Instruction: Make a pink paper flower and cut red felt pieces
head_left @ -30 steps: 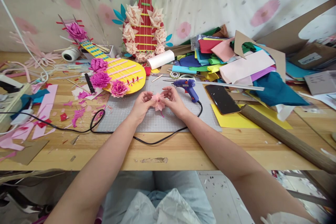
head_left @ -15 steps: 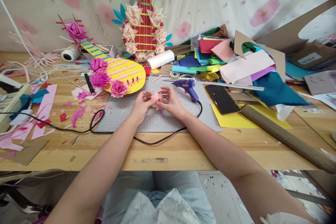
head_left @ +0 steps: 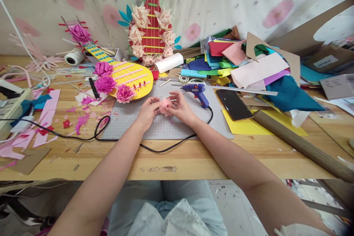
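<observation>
A small light-pink paper flower (head_left: 166, 106) is held between my two hands, above the grey cutting mat (head_left: 132, 121). My left hand (head_left: 148, 111) pinches its left edge between thumb and fingers. From the other side, my right hand (head_left: 181, 108) grips it with the thumb in front and the fingers curled behind. Just beyond my right hand lies a blue hot glue gun (head_left: 197, 91), its black cord looping toward me. To the left rests a yellow paper guitar (head_left: 138, 81) decorated with magenta paper flowers (head_left: 106, 83).
A red paper guitar (head_left: 152, 38) with pale flowers leans at the back. Coloured paper (head_left: 221, 59) is piled at back right. A black phone (head_left: 234, 104) lies on yellow paper, beside a brown tube (head_left: 298, 143). Pink scraps (head_left: 49, 118) and a power strip (head_left: 13, 112) sit left.
My left fingers have shifted slightly left on the pink flower, leaving more of its petals showing. My right hand stays nearly still.
</observation>
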`<state>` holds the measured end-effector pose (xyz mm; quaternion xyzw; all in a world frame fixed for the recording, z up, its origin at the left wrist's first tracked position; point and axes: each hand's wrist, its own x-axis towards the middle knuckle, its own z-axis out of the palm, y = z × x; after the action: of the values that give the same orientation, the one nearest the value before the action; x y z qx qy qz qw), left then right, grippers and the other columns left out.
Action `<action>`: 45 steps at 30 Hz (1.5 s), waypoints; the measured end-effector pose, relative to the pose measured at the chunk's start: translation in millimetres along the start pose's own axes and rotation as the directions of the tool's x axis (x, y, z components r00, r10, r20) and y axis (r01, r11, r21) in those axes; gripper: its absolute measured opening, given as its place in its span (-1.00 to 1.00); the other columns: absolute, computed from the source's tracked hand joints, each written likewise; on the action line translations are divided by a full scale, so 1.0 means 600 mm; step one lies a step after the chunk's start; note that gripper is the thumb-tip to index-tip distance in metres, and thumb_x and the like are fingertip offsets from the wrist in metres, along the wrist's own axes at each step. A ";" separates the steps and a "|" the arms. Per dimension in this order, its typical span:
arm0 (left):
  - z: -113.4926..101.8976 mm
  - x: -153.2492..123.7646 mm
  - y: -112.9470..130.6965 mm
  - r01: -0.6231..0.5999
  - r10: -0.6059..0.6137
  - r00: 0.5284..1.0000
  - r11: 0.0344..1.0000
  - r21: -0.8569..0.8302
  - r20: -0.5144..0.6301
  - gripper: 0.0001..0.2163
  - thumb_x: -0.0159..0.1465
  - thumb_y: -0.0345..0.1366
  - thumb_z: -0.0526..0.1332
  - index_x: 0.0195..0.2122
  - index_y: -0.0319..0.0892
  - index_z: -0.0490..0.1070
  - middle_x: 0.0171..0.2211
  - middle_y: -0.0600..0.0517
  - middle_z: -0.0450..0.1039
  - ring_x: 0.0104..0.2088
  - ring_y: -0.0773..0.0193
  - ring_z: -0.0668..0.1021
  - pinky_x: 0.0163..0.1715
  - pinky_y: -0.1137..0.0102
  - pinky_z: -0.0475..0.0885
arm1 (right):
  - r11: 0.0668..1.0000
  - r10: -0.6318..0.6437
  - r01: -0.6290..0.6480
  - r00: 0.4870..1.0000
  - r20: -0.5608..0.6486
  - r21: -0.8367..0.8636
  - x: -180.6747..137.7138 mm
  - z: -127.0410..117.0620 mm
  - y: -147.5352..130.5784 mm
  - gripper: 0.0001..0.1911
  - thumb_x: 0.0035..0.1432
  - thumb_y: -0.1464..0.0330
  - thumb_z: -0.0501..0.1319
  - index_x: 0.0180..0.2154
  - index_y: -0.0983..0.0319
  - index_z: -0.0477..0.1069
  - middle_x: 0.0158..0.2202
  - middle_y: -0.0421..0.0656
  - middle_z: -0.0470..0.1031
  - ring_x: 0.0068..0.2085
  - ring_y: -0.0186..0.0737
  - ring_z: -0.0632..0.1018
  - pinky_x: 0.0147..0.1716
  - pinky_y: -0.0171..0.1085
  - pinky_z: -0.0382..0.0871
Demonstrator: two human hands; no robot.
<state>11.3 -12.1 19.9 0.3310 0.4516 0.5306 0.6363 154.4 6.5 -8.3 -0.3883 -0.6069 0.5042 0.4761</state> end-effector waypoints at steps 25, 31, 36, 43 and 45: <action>-0.004 0.008 -0.014 -0.088 0.088 0.996 0.996 0.012 -0.017 -0.65 -0.15 -0.36 0.40 -0.36 -0.21 0.30 -0.50 0.14 0.37 -0.48 0.43 0.44 -0.43 0.48 0.32 | 0.993 0.029 -0.024 0.999 -0.037 0.115 0.002 -0.004 0.000 -0.40 -0.14 0.23 0.32 -0.09 0.11 0.06 -0.20 -0.19 0.28 -0.38 -0.38 0.42 -0.41 -0.29 0.39; -0.005 0.011 -0.020 -0.213 0.219 0.975 0.967 0.139 -0.028 -0.64 -0.18 -0.35 0.39 -0.37 -0.20 0.30 -0.48 0.14 0.35 -0.45 0.43 0.41 -0.41 0.48 0.32 | 0.992 0.044 -0.038 0.998 -0.045 0.122 0.001 -0.006 -0.007 -0.41 -0.14 0.22 0.32 -0.10 0.11 0.08 -0.20 -0.18 0.32 -0.35 -0.35 0.44 -0.36 -0.25 0.41; -0.007 0.014 -0.019 -0.197 0.203 0.978 0.974 0.115 -0.050 -0.63 -0.18 -0.35 0.38 -0.36 -0.19 0.28 -0.47 0.13 0.35 -0.45 0.42 0.40 -0.40 0.48 0.31 | 0.982 0.117 -0.096 0.985 -0.124 0.164 0.003 -0.007 -0.010 -0.48 -0.08 0.16 0.28 -0.12 0.13 0.12 -0.23 -0.19 0.32 -0.29 -0.31 0.45 -0.30 -0.23 0.41; -0.010 0.014 -0.017 -0.354 0.361 0.933 0.916 0.190 -0.004 -0.63 -0.17 -0.36 0.40 -0.34 -0.18 0.31 -0.39 0.11 0.33 -0.35 0.40 0.41 -0.35 0.48 0.34 | 0.969 0.142 -0.140 0.990 0.008 0.201 0.002 -0.013 -0.010 -0.49 -0.16 0.23 0.33 -0.17 0.15 0.19 -0.35 -0.24 0.35 -0.35 -0.31 0.45 -0.35 -0.24 0.39; -0.010 0.015 -0.013 -0.334 0.347 0.934 0.932 0.143 -0.078 -0.65 -0.11 -0.27 0.39 -0.34 -0.17 0.30 -0.38 0.10 0.33 -0.33 0.39 0.42 -0.33 0.48 0.36 | 0.992 0.030 -0.022 0.998 -0.062 0.127 -0.001 -0.015 -0.019 -0.57 -0.11 0.23 0.30 -0.19 0.15 0.21 -0.37 -0.24 0.36 -0.34 -0.29 0.44 -0.29 -0.20 0.38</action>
<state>8.7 -5.5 8.9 0.4169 0.4520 0.6193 0.4882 163.5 5.8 3.4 -0.3814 -0.5531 0.5351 0.5122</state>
